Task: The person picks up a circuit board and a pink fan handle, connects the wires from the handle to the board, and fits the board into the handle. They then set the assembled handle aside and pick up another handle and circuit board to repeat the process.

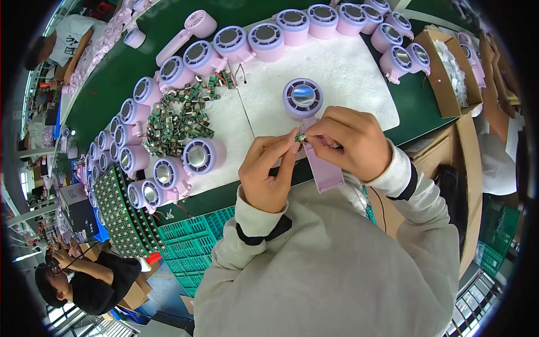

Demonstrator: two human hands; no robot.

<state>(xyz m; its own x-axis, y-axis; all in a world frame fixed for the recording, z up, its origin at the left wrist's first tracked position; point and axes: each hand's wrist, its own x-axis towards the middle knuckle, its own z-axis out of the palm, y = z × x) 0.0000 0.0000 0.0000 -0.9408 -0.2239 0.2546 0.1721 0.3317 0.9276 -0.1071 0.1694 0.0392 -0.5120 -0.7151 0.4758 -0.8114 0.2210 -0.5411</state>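
Note:
A small green circuit board (300, 137) is pinched between the fingertips of my left hand (270, 168). Close against it, the fingers of my right hand (352, 140) are bent together at the board's other side; whether they grip a wire or the board's edge is too small to tell. Beneath both hands lies a lilac handheld fan (303, 96), its round head with a shiny centre pointing away from me. The fan's hollow handle (324, 168) runs toward my body, partly covered by my right hand.
Loose green circuit boards (182, 118) are heaped on the white foam sheet (348, 73). Lilac fan heads (266, 40) curve around its far and left sides. A cardboard box (449, 73) with white pieces stands at right. Green plastic crates (193, 241) sit at lower left, beside panelled boards (120, 210).

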